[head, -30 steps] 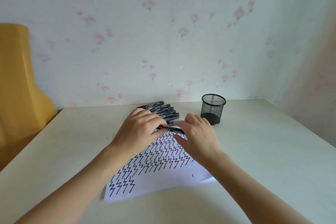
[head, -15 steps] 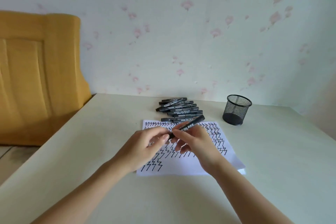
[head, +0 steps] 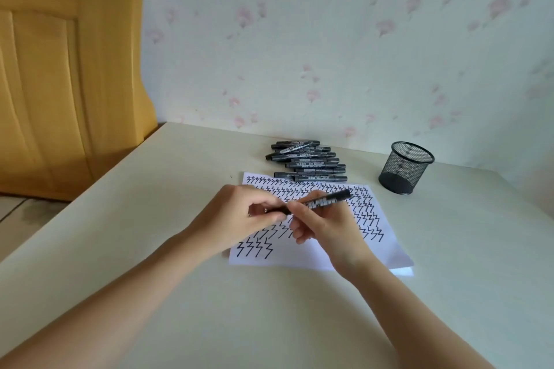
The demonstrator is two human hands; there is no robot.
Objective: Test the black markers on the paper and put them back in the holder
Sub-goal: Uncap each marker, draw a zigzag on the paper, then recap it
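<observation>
I've got one black marker (head: 322, 202) in both hands, held over the paper (head: 386, 244). My right hand (head: 325, 226) grips the barrel and my left hand (head: 239, 219) pinches the cap end; can't tell if the cap is off. The paper is full of black zigzag lines. Just behind the paper sits the pile of markers (head: 308, 162), and the mesh holder (head: 404, 168) stands upright to the paper's back right on the table (head: 150, 219).
</observation>
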